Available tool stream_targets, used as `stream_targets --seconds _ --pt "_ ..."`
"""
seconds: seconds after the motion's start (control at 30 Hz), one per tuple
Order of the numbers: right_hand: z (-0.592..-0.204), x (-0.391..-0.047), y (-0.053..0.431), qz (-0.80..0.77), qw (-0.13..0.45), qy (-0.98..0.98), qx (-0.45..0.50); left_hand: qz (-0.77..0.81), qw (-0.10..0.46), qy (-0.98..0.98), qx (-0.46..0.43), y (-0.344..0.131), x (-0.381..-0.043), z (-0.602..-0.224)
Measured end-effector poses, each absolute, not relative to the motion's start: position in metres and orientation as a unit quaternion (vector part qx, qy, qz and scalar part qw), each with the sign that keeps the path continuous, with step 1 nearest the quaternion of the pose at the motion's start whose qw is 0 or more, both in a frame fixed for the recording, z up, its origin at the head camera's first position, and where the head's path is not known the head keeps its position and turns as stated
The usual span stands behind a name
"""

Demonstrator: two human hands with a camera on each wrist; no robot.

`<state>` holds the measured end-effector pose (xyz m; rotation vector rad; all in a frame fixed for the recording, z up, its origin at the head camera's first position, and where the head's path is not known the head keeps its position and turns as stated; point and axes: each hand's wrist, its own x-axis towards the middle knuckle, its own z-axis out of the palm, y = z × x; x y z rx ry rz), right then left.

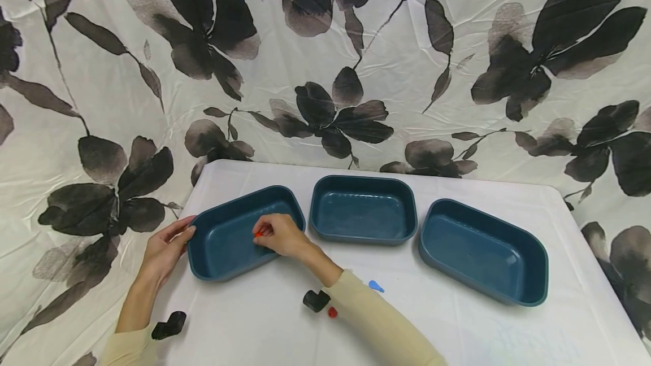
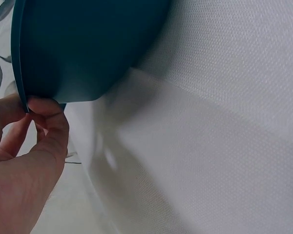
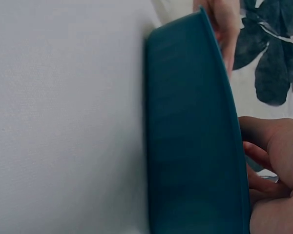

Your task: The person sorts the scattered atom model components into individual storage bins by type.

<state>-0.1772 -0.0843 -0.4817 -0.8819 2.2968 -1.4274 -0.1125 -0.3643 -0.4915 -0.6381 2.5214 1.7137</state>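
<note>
My left hand [image 1: 165, 250] pinches the left end of a dark teal rectangular tub [image 1: 218, 253], thumb and fingers on its rim; the left wrist view shows this grip on the tub wall [image 2: 88, 48] closely. Over the inside of the same tub, my right hand [image 1: 282, 235] holds a small orange-red piece [image 1: 259, 234] between its fingertips. Most of that piece is covered, so its kind cannot be told. In the right wrist view the tub's outer wall [image 3: 195, 131] hides the fingertips of the right hand [image 3: 278, 165].
Two more teal tubs, a middle one [image 1: 363, 216] and a right one [image 1: 473, 253], stand on the white table [image 1: 244, 321]. A small blue drop-shaped piece [image 1: 376, 286] and a small red piece [image 1: 332, 312] lie near the right sleeve. Black devices [image 1: 316, 300] sit by both forearms.
</note>
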Motion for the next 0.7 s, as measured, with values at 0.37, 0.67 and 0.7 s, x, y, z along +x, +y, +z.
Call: stream_targets --seconds 0.37,0.67,0.7 --pt "-0.4832 -0.1782 -0.0914 -0.422 0.181 0.824 -0.334 0.549 0.011 0.809 -0.207 -0.3639 -0.1119 -0.4911" --pt "-0.4824 -0.1778 -0.0948 -0.378 0.189 0.842 -0.334 0.541 0.014 0.814 -0.212 -0.3628 -0.1118 -0.4912" --pt "-0.482 -0.178 -0.0953 -0.374 0.192 0.844 -0.335 0.541 0.013 0.813 -0.213 -0.3627 -0.1119 -0.4911"
